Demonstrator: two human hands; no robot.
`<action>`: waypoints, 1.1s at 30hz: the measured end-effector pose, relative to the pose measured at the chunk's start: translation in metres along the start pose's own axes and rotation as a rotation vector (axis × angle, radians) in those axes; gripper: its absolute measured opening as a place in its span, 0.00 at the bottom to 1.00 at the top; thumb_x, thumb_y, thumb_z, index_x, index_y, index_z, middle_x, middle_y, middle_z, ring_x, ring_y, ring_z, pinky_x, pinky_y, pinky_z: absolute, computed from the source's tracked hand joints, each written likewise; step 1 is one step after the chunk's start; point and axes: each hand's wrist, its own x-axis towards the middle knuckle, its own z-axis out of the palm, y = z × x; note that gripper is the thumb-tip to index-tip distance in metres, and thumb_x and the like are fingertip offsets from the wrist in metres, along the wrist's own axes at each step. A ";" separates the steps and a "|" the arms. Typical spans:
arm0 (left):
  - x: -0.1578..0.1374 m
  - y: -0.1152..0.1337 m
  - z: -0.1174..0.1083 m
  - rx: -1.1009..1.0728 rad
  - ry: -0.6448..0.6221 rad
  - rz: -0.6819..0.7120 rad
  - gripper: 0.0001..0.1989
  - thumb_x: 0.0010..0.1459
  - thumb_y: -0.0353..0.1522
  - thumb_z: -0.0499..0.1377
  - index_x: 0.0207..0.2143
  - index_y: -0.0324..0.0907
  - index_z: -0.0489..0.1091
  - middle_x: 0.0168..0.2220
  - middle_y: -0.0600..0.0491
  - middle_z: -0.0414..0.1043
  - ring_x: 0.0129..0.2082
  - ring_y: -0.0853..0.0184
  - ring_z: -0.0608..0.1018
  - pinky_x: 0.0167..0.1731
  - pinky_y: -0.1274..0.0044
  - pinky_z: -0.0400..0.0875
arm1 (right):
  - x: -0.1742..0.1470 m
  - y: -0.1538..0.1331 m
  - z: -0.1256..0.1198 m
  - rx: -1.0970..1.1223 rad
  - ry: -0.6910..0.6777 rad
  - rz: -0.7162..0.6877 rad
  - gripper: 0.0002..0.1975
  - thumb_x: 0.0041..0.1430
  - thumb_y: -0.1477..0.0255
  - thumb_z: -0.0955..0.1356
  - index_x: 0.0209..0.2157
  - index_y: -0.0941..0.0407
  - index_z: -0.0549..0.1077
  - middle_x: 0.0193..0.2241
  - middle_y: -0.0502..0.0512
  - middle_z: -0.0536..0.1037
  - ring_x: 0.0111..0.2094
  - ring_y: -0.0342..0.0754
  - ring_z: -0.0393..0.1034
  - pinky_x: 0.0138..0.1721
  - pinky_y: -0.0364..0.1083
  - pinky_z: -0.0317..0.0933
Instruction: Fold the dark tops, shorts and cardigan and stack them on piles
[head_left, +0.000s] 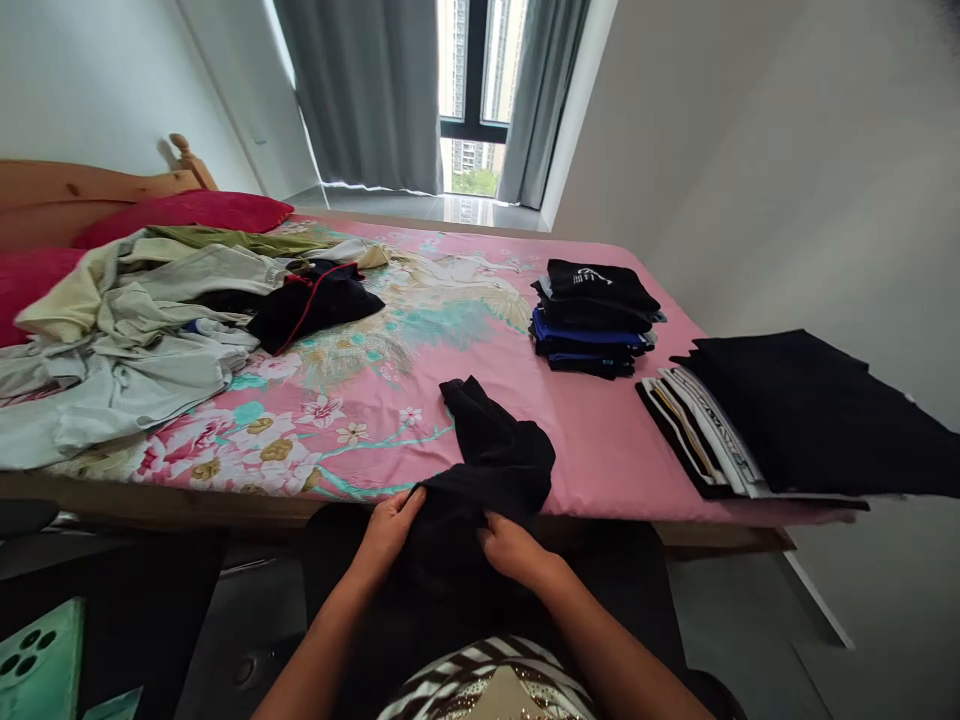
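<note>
A crumpled black garment (499, 450), its exact kind unclear, lies partly on the near edge of the bed and hangs down over my lap. My left hand (391, 525) pinches its edge on the left, thumb on top. On the right, my right hand (517, 548) grips another part of the same cloth, its fingertips hidden in the folds. Beyond it stands a stack of folded dark clothes (596, 320), the top one black with a white print. Nearer the right edge sits a pile of larger folded clothes (810, 410), topped by black fabric.
Loose pale and dark clothes (172, 330) lie heaped on the left of the bed, near red pillows (187, 215). The pink floral sheet (420, 390) covers the mattress. A green phone (45, 655) lies at lower left. Grey curtains (367, 90) flank the window.
</note>
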 end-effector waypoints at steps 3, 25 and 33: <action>-0.015 0.000 -0.002 0.224 0.110 0.170 0.18 0.50 0.38 0.57 0.42 0.39 0.72 0.38 0.49 0.75 0.39 0.60 0.76 0.42 0.69 0.70 | -0.013 0.011 0.003 -0.110 -0.101 0.073 0.23 0.59 0.74 0.60 0.57 0.57 0.64 0.51 0.61 0.70 0.52 0.53 0.65 0.55 0.52 0.56; 0.040 0.083 0.072 0.443 -0.505 0.231 0.15 0.48 0.41 0.59 0.17 0.41 0.70 0.17 0.54 0.69 0.24 0.64 0.73 0.29 0.75 0.66 | -0.039 -0.024 -0.063 -0.513 0.037 -0.399 0.18 0.46 0.84 0.61 0.38 0.55 0.71 0.39 0.55 0.73 0.44 0.49 0.63 0.47 0.48 0.56; 0.083 0.151 -0.040 -1.151 -0.145 0.246 0.18 0.64 0.35 0.45 0.47 0.39 0.72 0.38 0.49 0.79 0.42 0.65 0.78 0.49 0.68 0.68 | -0.012 0.003 -0.168 0.330 1.240 -0.403 0.17 0.46 0.76 0.61 0.41 0.56 0.66 0.39 0.53 0.70 0.41 0.48 0.65 0.46 0.50 0.60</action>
